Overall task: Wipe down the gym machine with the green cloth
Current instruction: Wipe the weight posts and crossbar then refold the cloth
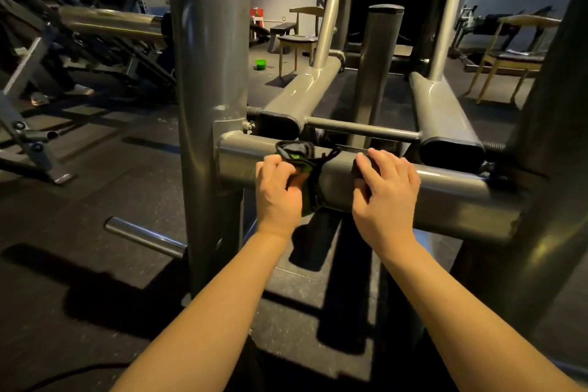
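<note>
The gym machine is a grey steel frame, with a thick horizontal crossbar [445, 191] running in front of me between two upright posts. A dark green cloth [299, 153] is draped over that crossbar, its frayed edge hanging down the front. My left hand [276, 191] presses and grips the cloth against the bar. My right hand [386, 188] rests on the bare bar just to the right of the cloth, fingers curled over the top with nothing in them.
A tall grey post [210, 79] stands left of my hands, and another upright rises at the far right [553, 137]. Two angled arms with black end caps [278, 126] sit just behind the crossbar. Wooden chairs [297, 41] and a green bucket [261, 64] are farther back.
</note>
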